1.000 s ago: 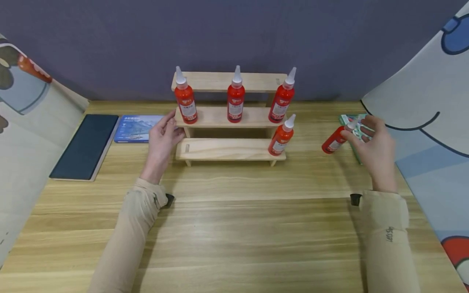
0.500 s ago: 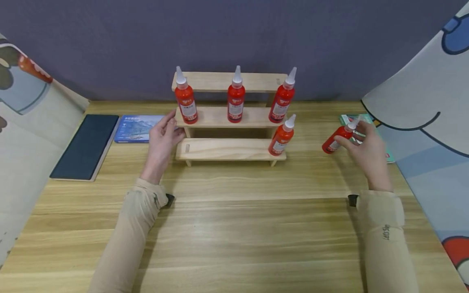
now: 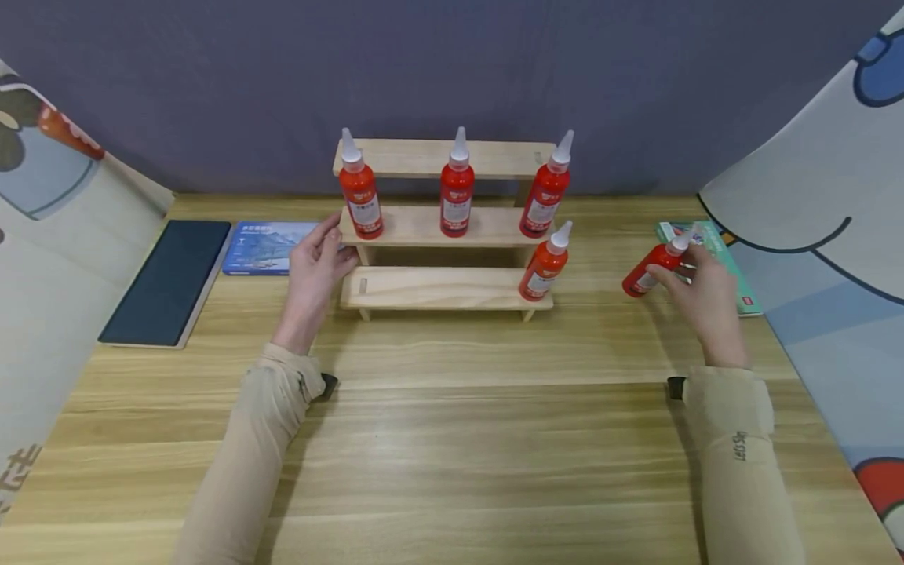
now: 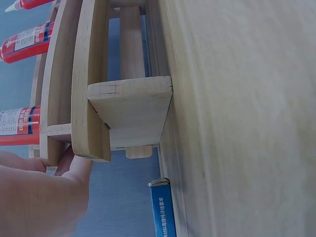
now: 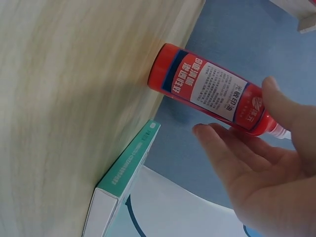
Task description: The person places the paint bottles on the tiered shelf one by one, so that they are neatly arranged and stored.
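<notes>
At the right of the table a red ink bottle (image 3: 645, 271) with a white pointed nozzle stands upright. My right hand (image 3: 702, 302) is around its upper part, thumb on the near side and fingers behind. In the right wrist view the thumb meets the bottle (image 5: 212, 91) just under its neck. My left hand (image 3: 314, 271) holds the left end of a three-tier wooden stand (image 3: 417, 289), its fingers at the middle shelf's end. Three like bottles stand on the middle shelf, among them the centre bottle (image 3: 456, 196). Another bottle (image 3: 543, 267) stands at the lowest shelf's right end.
A blue box (image 3: 264, 247) lies left of the stand, beside a dark notebook (image 3: 165, 282). Behind my right hand lies a green box (image 3: 741, 286). A dark blue panel (image 3: 452, 71) rises behind the table, and printed white sheets flank both sides.
My right hand has shifted left and closed in around the bottle, uncovering more of the green box. My left hand, the stand and the bottles stay in place.
</notes>
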Demonstrator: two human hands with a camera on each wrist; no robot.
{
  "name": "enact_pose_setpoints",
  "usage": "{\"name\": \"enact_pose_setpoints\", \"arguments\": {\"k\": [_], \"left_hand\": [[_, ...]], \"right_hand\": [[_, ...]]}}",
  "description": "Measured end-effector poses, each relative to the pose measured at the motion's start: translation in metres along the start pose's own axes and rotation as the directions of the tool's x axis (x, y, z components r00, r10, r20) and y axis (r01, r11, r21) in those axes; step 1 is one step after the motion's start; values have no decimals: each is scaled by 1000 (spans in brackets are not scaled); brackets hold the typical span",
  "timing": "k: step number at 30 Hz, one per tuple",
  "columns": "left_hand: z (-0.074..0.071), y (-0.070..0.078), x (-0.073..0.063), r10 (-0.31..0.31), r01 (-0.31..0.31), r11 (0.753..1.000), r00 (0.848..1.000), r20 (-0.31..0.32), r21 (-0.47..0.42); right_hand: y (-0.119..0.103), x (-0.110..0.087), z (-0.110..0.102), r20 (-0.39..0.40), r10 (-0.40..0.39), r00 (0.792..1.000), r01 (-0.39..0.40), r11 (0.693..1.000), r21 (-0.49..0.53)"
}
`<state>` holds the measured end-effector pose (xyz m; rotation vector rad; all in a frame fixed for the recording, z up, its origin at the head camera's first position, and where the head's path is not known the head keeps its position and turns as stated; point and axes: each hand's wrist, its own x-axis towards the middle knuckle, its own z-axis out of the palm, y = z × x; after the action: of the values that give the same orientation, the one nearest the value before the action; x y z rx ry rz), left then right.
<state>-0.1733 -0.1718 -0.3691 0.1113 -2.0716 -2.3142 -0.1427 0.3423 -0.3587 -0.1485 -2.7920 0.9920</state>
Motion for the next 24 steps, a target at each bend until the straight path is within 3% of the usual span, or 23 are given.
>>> {"name": "enact_pose_setpoints", "arguments": {"k": [24], "left_hand": [[0,0,0,-5,5,1000,1000,-12,-4]], "right_hand": [[0,-4,2,-82,-12,997,9,999,-38]]}}
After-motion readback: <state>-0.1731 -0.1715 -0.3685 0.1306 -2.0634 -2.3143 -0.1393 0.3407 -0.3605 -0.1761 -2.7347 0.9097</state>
